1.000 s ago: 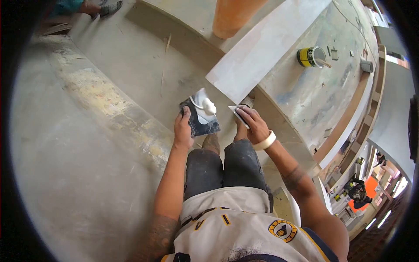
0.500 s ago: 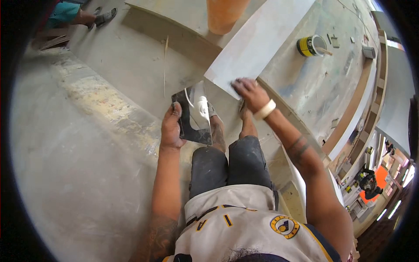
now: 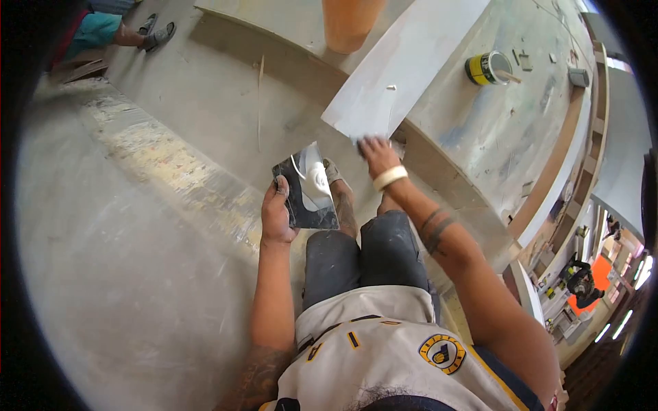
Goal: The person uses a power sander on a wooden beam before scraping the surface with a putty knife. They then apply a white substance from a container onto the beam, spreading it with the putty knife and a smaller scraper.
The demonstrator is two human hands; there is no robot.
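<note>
My left hand [image 3: 277, 216] grips a thin dark plate [image 3: 317, 218] by its edge, thumb on top. A mound of white paste [image 3: 318, 179] lies on the plate, with a curved streak beside it. My right hand [image 3: 378, 155], a pale band on its wrist, is at the near end of a long white board [image 3: 404, 58]. Its fingers are bent around something small and dark, mostly hidden and blurred. A small white dab [image 3: 391, 88] and a thin line mark the board's surface beyond that hand.
An open yellow-and-black can [image 3: 488, 69] with a stick in it stands on the stained worktop to the right. Behind the board is an orange bucket-like container [image 3: 352, 26]. Another person's legs [image 3: 130, 34] show at upper left. A thin strip [image 3: 260, 103] lies on the floor.
My right hand has moved left and slightly nearer me, along the board's near end. A white dab and line now show on the board. The left hand with the plate has shifted slightly right and down.
</note>
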